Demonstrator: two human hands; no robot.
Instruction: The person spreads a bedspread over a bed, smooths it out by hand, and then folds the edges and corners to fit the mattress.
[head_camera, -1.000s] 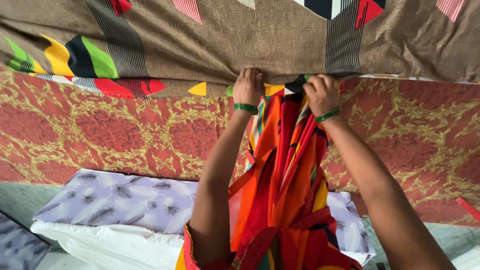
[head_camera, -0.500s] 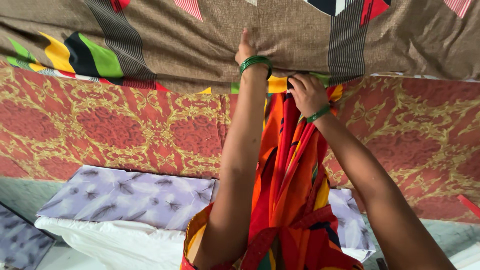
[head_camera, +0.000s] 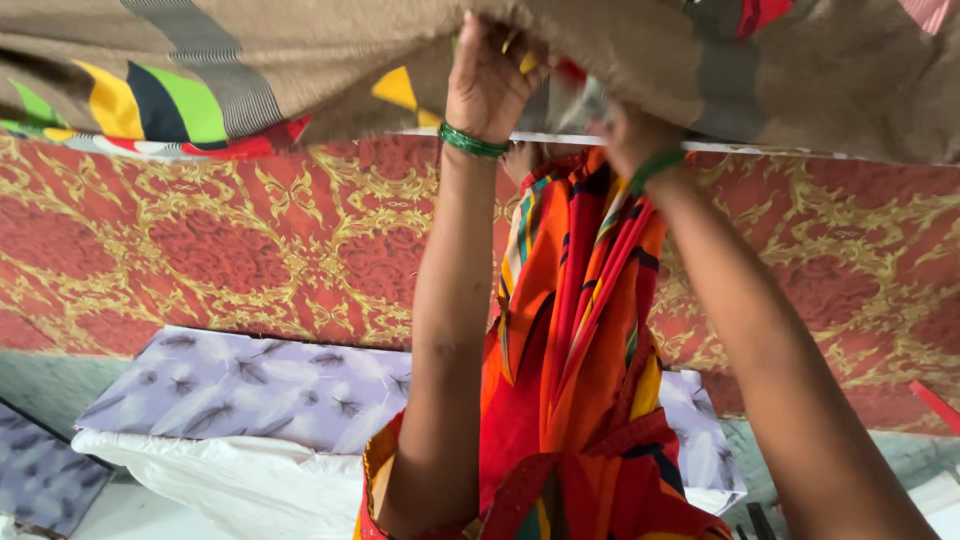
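Observation:
A brown woven bedsheet (head_camera: 330, 50) with coloured patches covers the top of a red and gold patterned mattress (head_camera: 230, 240). My left hand (head_camera: 490, 80), with a green bangle at the wrist, grips the sheet's edge and holds it raised off the mattress. My right hand (head_camera: 632, 135) is blurred, its fingers tucked under the same edge a little to the right, gripping it. An orange, red and yellow striped garment (head_camera: 575, 330) hangs between my arms.
Below the mattress side lies a pale lilac cushion with a feather print (head_camera: 250, 390) on top of white bedding (head_camera: 230, 480). A second printed cushion (head_camera: 30, 470) shows at the bottom left. A thin red strip (head_camera: 935, 405) is at the right edge.
My left hand went from lying flat on the sheet to gripping its edge and lifting it. The sheet's edge has risen, baring more of the mattress top edge. My right hand moved up under the edge.

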